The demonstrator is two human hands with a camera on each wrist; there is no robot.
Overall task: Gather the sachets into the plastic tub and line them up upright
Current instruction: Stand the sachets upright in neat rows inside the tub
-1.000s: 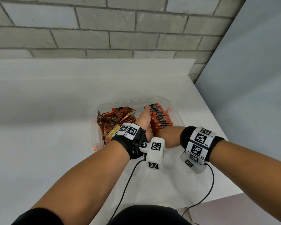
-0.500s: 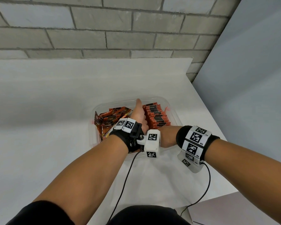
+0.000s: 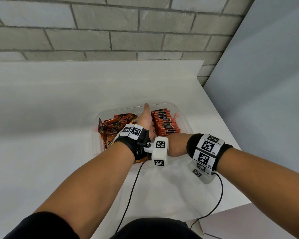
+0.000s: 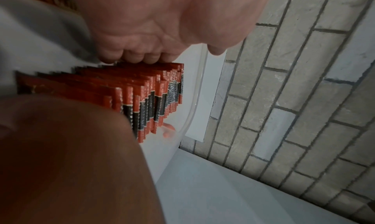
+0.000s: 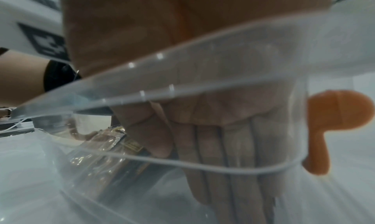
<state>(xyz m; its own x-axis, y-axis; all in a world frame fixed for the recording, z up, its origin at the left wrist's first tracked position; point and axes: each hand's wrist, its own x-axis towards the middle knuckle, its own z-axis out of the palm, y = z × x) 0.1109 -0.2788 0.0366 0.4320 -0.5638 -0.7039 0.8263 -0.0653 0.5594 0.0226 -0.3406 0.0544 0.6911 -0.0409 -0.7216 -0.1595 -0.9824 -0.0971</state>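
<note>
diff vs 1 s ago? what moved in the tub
The left hand slid farther along the left side of the upright row of sachets, toward the far wall of the tub. The right hand stayed at the row's near end. The loose pile of sachets on the left looks unchanged.

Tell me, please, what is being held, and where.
Nothing gripped: left hand presses the sachet row from its left, right hand its near end.

A bare test or lab corner: a white table (image 3: 50,118) against a grey brick wall (image 3: 121,28).
</note>
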